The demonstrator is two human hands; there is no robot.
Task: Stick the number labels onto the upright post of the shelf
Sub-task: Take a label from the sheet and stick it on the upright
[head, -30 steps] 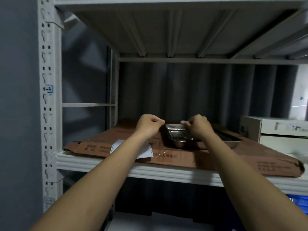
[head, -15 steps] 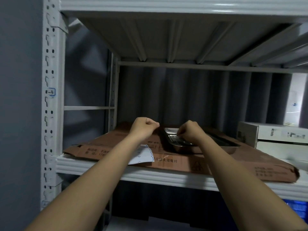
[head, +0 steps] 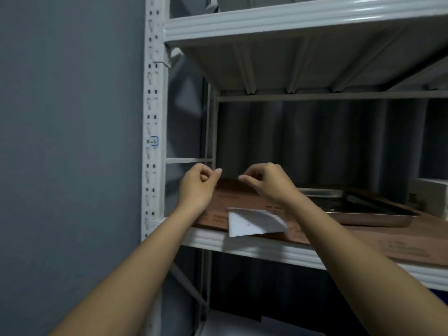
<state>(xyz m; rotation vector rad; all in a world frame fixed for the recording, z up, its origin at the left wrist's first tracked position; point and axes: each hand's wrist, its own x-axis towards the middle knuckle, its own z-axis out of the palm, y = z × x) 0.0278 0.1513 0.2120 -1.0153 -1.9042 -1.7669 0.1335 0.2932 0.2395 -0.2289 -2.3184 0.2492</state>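
The white upright post (head: pixel 154 105) with punched holes stands at the left of the shelf. One small blue-edged number label (head: pixel 154 141) is stuck on it. My left hand (head: pixel 197 186) hovers just right of the post with its fingers curled and the thumb against the forefinger; I see nothing in it. My right hand (head: pixel 265 181) is level with it, a short gap away, and pinches a tiny pale piece, seemingly a number label (head: pixel 240 177), at its fingertips. A white label sheet (head: pixel 254 223) lies on the cardboard below both hands.
Flattened brown cardboard (head: pixel 363 238) covers the shelf board (head: pixel 254 248). A steel tray (head: pixel 358 209) sits on it to the right, with a white box (head: pixel 429 197) at the far right. Another shelf board (head: pixel 291 18) runs overhead. A grey wall (head: pixel 72 141) lies left of the post.
Both hands have left the steel tray and moved left toward the post, a little further apart. My view has swung left and up, so the post sits nearer the middle.
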